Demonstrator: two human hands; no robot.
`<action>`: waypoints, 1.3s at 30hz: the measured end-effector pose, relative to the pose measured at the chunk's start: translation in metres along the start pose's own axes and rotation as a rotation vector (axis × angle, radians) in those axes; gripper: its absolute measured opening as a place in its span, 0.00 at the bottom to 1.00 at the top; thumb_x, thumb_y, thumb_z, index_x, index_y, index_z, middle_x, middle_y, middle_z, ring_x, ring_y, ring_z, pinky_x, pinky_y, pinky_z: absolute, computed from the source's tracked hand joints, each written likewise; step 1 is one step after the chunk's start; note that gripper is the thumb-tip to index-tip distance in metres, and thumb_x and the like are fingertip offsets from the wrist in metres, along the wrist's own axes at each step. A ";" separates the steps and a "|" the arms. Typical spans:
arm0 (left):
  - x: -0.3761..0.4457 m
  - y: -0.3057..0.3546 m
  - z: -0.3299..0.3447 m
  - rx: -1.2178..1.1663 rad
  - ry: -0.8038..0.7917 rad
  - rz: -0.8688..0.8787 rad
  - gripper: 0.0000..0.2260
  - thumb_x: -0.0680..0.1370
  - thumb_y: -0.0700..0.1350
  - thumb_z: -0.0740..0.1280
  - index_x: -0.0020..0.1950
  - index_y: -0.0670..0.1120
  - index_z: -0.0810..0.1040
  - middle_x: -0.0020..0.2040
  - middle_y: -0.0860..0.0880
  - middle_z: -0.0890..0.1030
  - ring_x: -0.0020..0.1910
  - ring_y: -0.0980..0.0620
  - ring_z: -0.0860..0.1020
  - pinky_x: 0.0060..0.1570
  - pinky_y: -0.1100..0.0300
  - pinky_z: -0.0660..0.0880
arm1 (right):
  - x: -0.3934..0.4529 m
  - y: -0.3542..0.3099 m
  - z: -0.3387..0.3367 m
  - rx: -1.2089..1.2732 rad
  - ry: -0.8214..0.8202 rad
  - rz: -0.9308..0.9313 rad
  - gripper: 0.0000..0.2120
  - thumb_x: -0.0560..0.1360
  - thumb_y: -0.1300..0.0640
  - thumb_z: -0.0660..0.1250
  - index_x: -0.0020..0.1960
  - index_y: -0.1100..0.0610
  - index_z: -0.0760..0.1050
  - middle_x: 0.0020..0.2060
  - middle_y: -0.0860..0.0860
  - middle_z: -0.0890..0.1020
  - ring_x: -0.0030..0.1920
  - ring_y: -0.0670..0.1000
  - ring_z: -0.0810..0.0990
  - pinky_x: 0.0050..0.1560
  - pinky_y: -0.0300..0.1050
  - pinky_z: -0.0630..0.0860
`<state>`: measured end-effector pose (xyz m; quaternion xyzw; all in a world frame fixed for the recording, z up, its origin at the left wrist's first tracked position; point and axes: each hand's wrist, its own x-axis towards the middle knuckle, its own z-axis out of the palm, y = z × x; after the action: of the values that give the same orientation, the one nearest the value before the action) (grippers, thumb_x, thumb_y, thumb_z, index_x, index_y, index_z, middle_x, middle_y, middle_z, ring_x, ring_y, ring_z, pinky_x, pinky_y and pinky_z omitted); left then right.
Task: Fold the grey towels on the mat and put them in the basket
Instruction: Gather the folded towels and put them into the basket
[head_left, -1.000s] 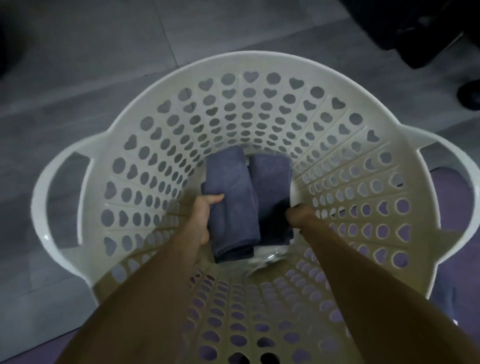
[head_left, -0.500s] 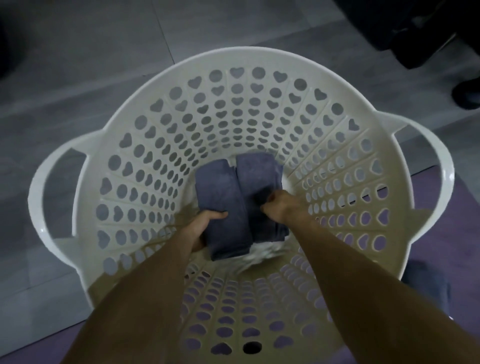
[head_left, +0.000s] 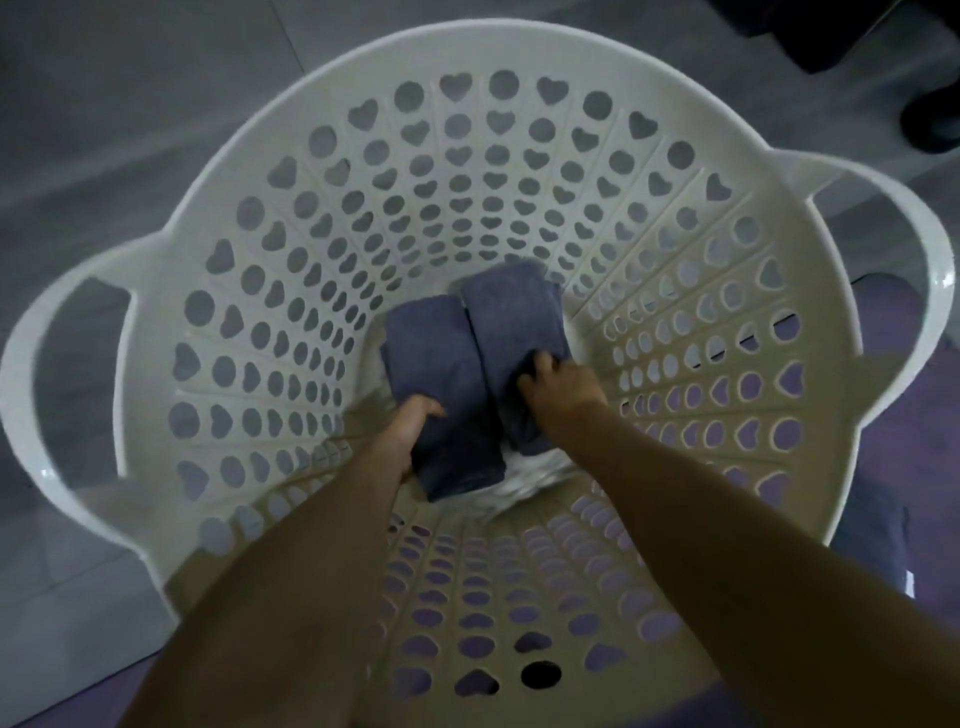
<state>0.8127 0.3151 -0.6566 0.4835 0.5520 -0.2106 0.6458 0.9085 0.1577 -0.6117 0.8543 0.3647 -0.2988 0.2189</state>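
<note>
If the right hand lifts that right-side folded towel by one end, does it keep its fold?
Probably not. The right towel is soft cloth and already dents under the right hand, so it would likely droop and open. It looks light. Pushed, it should bunch against the left towel and basket wall rather than slide.

the grey tiled floor (head_left: 130, 130) carries a white basket (head_left: 519, 47) with heart-shaped and round holes in its wall. a purple mat (head_left: 883, 312) lies on the floor at the basket's right and near side, showing through the holes there.
</note>
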 end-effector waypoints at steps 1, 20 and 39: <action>0.008 0.000 -0.001 0.049 0.066 0.002 0.06 0.76 0.39 0.62 0.39 0.42 0.73 0.43 0.43 0.75 0.39 0.44 0.73 0.44 0.54 0.70 | -0.002 0.002 -0.002 -0.003 0.014 0.028 0.22 0.80 0.54 0.58 0.73 0.54 0.60 0.72 0.59 0.58 0.67 0.64 0.67 0.62 0.56 0.72; -0.061 0.017 0.005 1.127 0.238 0.410 0.29 0.77 0.51 0.63 0.75 0.47 0.58 0.69 0.38 0.68 0.64 0.37 0.71 0.61 0.47 0.72 | -0.090 0.023 -0.080 0.593 0.179 -0.076 0.15 0.75 0.58 0.65 0.62 0.56 0.73 0.56 0.56 0.79 0.56 0.59 0.79 0.54 0.49 0.76; -0.332 -0.103 0.203 0.373 -0.417 0.761 0.07 0.75 0.40 0.68 0.50 0.51 0.79 0.45 0.47 0.85 0.43 0.53 0.83 0.43 0.61 0.78 | -0.323 0.145 0.138 1.539 0.606 0.305 0.05 0.73 0.61 0.71 0.44 0.52 0.80 0.38 0.50 0.84 0.39 0.46 0.80 0.45 0.39 0.76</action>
<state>0.7330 0.0085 -0.4085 0.7065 0.1469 -0.1472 0.6765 0.7901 -0.1755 -0.4730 0.8485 -0.0173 -0.1888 -0.4941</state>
